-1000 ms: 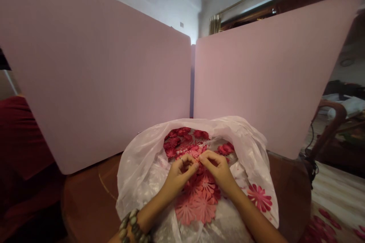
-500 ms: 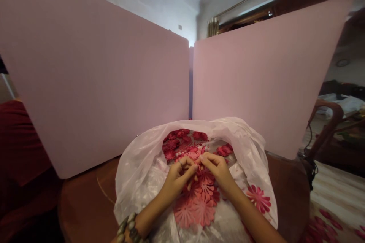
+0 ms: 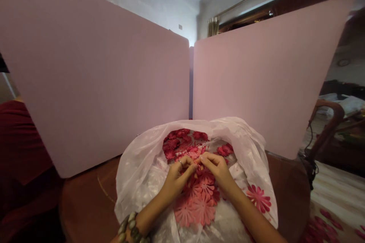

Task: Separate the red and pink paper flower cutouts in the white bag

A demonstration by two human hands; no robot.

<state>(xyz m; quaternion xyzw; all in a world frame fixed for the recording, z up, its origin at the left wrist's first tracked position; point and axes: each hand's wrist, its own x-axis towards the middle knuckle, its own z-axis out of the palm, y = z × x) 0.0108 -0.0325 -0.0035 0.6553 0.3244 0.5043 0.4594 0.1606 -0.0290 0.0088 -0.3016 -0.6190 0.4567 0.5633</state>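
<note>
Over the opening of a white plastic bag [image 3: 142,159], my two hands meet at the fingertips. My left hand [image 3: 179,174], with a ring on a finger and a beaded bracelet [image 3: 132,227] at the wrist, pinches thumb against forefinger. Opposite it, my right hand [image 3: 218,169] makes the same pinch. A small pinkish-orange piece, apparently part of a flower cutout [image 3: 197,161], shows between them, mostly covered by the fingers. Below the hands lie light pink flower cutouts [image 3: 203,208] with rounded petals. Dark red flowers [image 3: 173,142] fill the back of the bag's opening.
Two pink panels [image 3: 108,83] [image 3: 256,91] stand behind the bag on a brown round table [image 3: 82,201]. One pink flower [image 3: 259,198] rests on the bag's right side. Petals [image 3: 322,227] lie on the floor, near a wooden chair [image 3: 330,108]. A person's red garment [image 3: 19,140] shows at left.
My left hand's lower fingers have curled in slightly beneath the pinch. Otherwise both hands, the bag and the flowers stay almost in place.
</note>
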